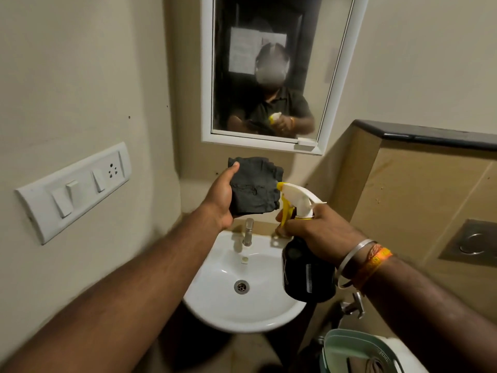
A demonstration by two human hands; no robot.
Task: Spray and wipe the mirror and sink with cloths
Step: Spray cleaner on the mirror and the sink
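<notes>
Left hand (222, 196): raised, palm up — grips folded dark cloth (255, 185).
Right hand (317, 230): holds spray bottle (306, 273) upright — nozzle toward mirror (269, 65).

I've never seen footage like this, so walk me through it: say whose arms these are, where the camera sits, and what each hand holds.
There is no machine here: a person wears one wide-angle camera on the head, looking forward and down, so both arms reach in from the bottom. The left hand holds a folded dark grey cloth. The right hand grips a black spray bottle with a white and yellow trigger head, nozzle toward the wall. Below them is a white ceramic sink with a small metal tap. Above hangs a white-framed wall mirror, which reflects the person. A white switch panel is on the left wall.
</notes>
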